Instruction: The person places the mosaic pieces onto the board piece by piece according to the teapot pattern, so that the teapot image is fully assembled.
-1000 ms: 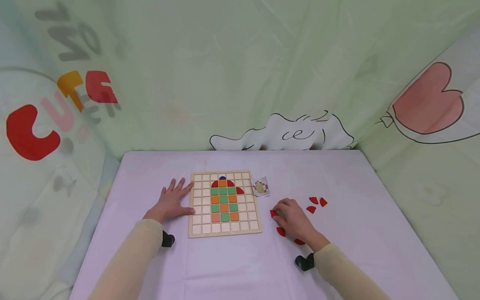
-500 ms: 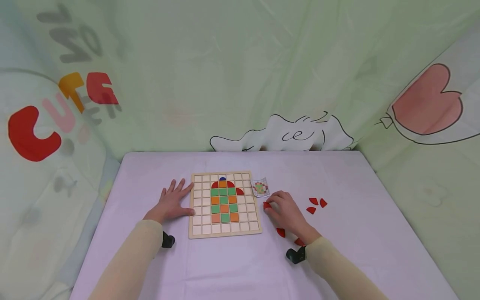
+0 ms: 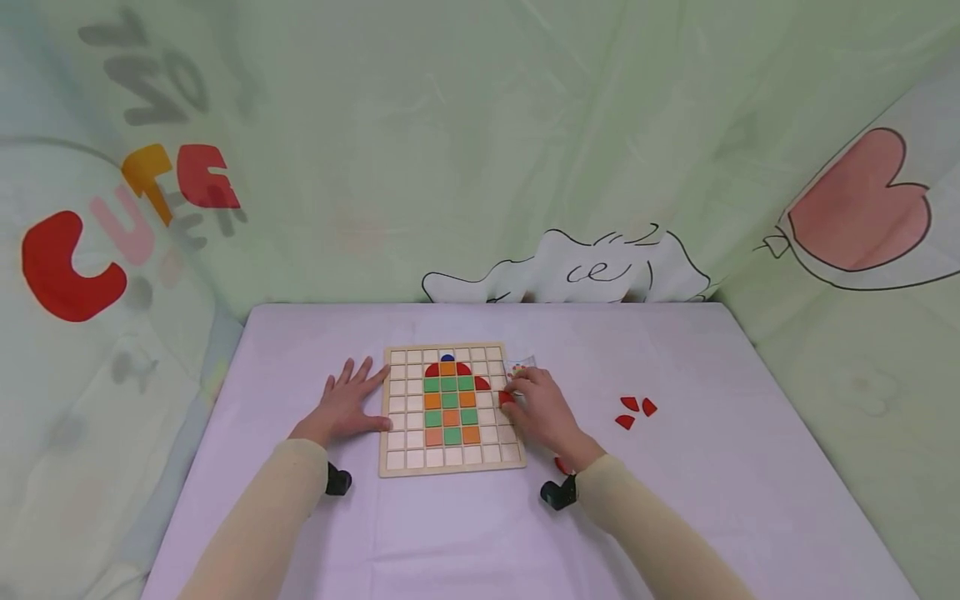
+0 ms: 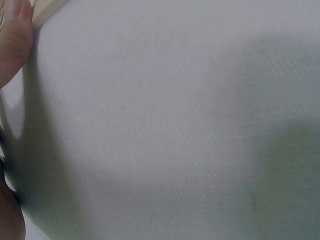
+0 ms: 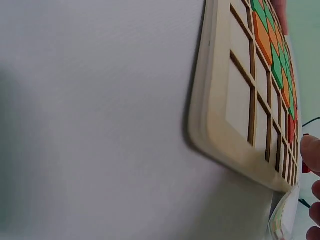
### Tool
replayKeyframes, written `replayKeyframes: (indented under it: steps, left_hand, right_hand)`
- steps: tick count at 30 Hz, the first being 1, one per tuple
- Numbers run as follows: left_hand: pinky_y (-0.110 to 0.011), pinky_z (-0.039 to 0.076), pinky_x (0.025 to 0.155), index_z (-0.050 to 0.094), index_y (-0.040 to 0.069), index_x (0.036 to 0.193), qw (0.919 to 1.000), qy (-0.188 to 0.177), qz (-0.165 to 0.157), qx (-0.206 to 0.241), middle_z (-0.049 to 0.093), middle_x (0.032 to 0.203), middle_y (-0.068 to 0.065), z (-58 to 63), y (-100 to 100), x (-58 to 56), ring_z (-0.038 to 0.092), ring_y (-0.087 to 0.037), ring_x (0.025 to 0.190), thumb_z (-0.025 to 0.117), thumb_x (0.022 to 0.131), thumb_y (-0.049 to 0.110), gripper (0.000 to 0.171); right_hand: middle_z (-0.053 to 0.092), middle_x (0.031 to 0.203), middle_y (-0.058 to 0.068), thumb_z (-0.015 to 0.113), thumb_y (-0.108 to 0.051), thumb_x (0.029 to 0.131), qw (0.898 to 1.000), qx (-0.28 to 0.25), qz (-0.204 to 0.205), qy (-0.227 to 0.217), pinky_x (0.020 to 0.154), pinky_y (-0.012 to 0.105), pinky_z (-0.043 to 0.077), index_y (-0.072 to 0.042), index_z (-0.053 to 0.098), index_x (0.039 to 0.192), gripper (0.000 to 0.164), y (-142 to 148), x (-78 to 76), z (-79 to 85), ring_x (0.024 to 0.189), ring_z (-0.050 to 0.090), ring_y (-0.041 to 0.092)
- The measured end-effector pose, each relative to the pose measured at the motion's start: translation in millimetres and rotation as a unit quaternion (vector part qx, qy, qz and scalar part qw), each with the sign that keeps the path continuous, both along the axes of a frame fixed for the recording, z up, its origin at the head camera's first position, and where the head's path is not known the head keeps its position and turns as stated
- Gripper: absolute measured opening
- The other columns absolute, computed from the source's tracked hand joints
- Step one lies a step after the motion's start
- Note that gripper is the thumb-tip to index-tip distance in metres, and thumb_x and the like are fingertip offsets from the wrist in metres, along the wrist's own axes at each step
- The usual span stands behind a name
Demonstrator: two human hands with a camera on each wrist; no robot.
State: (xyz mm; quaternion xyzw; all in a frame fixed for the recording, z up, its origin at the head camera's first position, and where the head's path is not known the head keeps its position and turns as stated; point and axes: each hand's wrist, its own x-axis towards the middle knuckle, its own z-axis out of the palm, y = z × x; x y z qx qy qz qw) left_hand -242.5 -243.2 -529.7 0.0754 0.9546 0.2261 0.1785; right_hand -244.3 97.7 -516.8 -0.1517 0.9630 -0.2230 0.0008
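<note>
A wooden grid board [image 3: 453,472] lies on the table, with green and orange square tiles [image 3: 449,400], red quarter-circle tiles [image 3: 482,383] and a blue tile [image 3: 447,358] in its cells. My left hand [image 3: 342,408] rests at the board's left edge, fingers spread; the left wrist view shows the thumb [image 4: 15,45] against the rim. Over the board's right edge, my right hand [image 3: 546,408] pinches a red quarter-circle tile [image 3: 506,398]. In the right wrist view that tile [image 5: 305,166] shows beside the thumb, just off the board. The fingers partly cover a small pattern card [image 3: 522,363].
Several loose red quarter-circle tiles [image 3: 626,422] lie on the table to the right. Another red tile [image 3: 562,465] is partly hidden under my right wrist. The lilac tablecloth [image 3: 450,533] extends around the board, with a printed curtain [image 3: 375,167] behind.
My right hand has moved left, carrying the red tile from the table to the board's right edge. It now covers part of the card. The left hand stays in place.
</note>
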Motion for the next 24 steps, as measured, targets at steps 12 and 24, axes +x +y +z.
replayKeyframes:
  steps: [12, 24]
  left_hand:
    - [-0.07, 0.0, 0.123, 0.025, 0.015, 0.163, 1.0, 0.006, -0.001, 0.008, 0.007, 0.171, -0.022, -0.4, -1.6, 0.7, -0.005, -0.049, 0.157, 0.081, 0.081, 0.052, 0.106]
    - [-0.071, 0.003, 0.123, 0.026, 0.017, 0.163, 0.9999, 0.008, 0.004, -0.011, 0.009, 0.172, -0.02, -4.0, -1.5, -1.4, -0.002, -0.049, 0.158, 0.081, 0.082, 0.052, 0.105]
  right_hand:
    - [0.065, 0.122, 0.013, 0.079, -0.013, 0.089, 0.997, 0.069, 0.016, 0.028, 0.107, 0.045, 0.05, -0.004, 0.078, 0.102, 0.015, -13.1, -10.3, -3.7, 0.118, 0.056, 0.032]
    - [0.067, 0.122, 0.012, 0.076, -0.014, 0.092, 0.996, 0.084, 0.019, 0.026, 0.107, 0.045, 0.05, -0.007, 0.081, 0.1, 0.012, -13.4, -12.4, -4.9, 0.119, 0.056, 0.032]
